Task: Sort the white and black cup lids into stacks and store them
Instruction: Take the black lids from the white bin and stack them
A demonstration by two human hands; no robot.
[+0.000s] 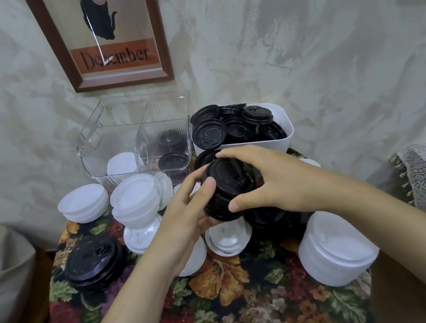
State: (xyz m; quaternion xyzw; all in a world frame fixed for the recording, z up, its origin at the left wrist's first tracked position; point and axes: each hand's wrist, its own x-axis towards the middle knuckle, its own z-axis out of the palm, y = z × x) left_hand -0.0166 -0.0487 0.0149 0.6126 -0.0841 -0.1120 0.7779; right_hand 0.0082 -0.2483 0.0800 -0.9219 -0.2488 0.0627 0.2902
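Gripping glossy round black lids (231,186), both hands curled.

The tablecloth (229,299) is done in a floral print: orange, red and green on black. A stack of black lids (227,187) is matched by more black in the white bin (260,145). Plenty of white lids (335,256) are seen too; the clear container (116,132) is ribbed, the poster (110,57) framed brown.

The black lids (230,186) are glossy plastic, the white lids (334,251) smooth and matt. The bin (95,141) at eleven o'clock is clear ribbed plastic. The cloth (231,313) beneath is matt floral fabric.
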